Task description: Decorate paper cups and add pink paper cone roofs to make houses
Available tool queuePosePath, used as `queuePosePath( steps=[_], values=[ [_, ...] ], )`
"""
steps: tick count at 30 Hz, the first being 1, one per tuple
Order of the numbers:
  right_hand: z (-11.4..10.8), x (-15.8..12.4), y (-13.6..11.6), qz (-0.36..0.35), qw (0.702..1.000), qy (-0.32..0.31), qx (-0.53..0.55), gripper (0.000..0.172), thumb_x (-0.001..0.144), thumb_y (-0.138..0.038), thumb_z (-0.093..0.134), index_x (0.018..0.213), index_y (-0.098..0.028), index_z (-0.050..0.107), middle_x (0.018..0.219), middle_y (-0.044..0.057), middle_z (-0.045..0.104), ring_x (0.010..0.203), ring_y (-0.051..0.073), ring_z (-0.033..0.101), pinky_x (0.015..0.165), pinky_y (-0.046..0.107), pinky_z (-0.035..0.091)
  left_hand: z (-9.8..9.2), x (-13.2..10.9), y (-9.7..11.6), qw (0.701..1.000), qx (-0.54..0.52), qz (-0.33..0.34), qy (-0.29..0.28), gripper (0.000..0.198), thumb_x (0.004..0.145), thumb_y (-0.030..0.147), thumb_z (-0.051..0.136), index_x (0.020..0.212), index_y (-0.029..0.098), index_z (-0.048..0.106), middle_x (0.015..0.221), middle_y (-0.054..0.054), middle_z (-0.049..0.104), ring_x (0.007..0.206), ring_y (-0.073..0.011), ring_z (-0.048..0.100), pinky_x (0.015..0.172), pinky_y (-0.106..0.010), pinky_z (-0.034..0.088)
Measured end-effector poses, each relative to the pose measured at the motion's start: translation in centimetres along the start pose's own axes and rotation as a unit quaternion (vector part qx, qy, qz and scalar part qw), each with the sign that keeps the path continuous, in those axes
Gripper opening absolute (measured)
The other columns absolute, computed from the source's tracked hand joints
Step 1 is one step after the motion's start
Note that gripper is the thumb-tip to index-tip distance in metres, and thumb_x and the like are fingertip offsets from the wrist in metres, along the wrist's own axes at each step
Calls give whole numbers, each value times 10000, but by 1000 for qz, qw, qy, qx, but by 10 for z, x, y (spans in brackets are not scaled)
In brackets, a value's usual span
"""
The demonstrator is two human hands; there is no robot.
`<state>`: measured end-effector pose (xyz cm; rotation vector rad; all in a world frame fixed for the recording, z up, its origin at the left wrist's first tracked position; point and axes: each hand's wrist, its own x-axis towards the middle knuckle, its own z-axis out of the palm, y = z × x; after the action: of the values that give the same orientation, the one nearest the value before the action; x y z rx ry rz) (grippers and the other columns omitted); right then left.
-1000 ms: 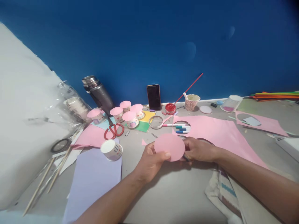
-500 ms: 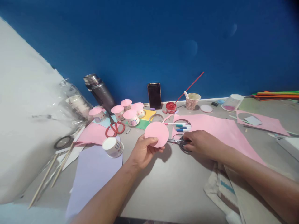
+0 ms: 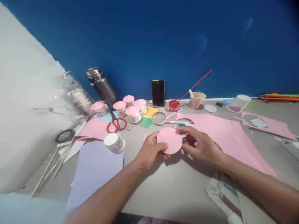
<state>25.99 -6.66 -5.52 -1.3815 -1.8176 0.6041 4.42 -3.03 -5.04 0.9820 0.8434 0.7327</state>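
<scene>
My left hand [image 3: 153, 148] pinches a pink paper circle [image 3: 170, 140] by its left side, thumb on top. My right hand [image 3: 201, 144] is at the circle's right edge, its fingers apart and the index fingertip at the rim; whether it touches is hard to tell. Behind that hand the scissors are almost wholly hidden. Just beyond lie felt-tip pens [image 3: 178, 123] on a large pink sheet [image 3: 221, 127] with round cut-outs. Left of my hands, a white paper cup [image 3: 112, 142] with drawn-on decoration stands upside down on a lilac sheet [image 3: 98, 174].
Several small cups with pink paper tops [image 3: 133, 110] stand at the back left, near red-handled scissors [image 3: 116, 125] and a flask [image 3: 102, 87]. A tape roll [image 3: 159, 118], phone [image 3: 158, 92], red paint pot [image 3: 174, 105] and patterned cup [image 3: 197, 101] line the back. A cloth [image 3: 221, 193] lies front right.
My right hand has let go of the black-handled scissors and come left to the pink circle's edge. My left hand still holds the circle. The camera view has shifted slightly.
</scene>
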Motion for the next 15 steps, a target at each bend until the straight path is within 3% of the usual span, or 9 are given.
queuePosePath(
  steps=[3, 5, 8, 10, 15],
  values=[
    [2, 2, -2, -40, 997, 0, 71, 180, 835, -256, 665, 981, -253, 769, 969, 60, 798, 752, 196, 686, 670, 309, 525, 2, -2, -3, 999, 23, 1, -25, 368, 720, 264, 828, 1036, 134, 692, 757, -46, 722, 511, -141, 635, 482, -253, 515],
    [1, 3, -2, -51, 994, -2, 96, 82, 843, -300, 704, 849, -253, 771, 866, 60, 779, 782, 217, 693, 695, 327, 533, 2, -4, -3, 998, 34, 17, -50, 367, 772, 394, 839, 990, 143, 684, 721, -44, 708, 542, -154, 658, 528, -262, 538],
    [-2, 4, -3, -30, 993, 9, 113, 172, 863, -366, 735, 739, -248, 741, 793, 59, 747, 732, 212, 663, 650, 325, 511, 1, -8, -2, 993, 44, 44, -101, 570, 779, 613, 823, 1076, 148, 680, 744, -69, 727, 634, -193, 710, 579, -274, 546],
    [-2, 3, -4, -4, 993, 16, 113, 207, 862, -383, 736, 712, -242, 716, 799, 62, 745, 717, 208, 643, 627, 318, 491, 1, -9, -2, 991, 46, 48, -112, 654, 706, 588, 894, 1152, 166, 670, 803, -71, 742, 683, -208, 720, 576, -273, 540],
    [-2, 3, -10, 42, 995, -3, 94, 235, 834, -367, 711, 662, -229, 633, 705, 33, 690, 652, 180, 580, 621, 307, 448, 7, -8, -1, 994, 83, 62, -20, 376, 736, 409, 892, 950, 152, 720, 759, -30, 699, 601, -132, 628, 571, -256, 509]
  ],
)
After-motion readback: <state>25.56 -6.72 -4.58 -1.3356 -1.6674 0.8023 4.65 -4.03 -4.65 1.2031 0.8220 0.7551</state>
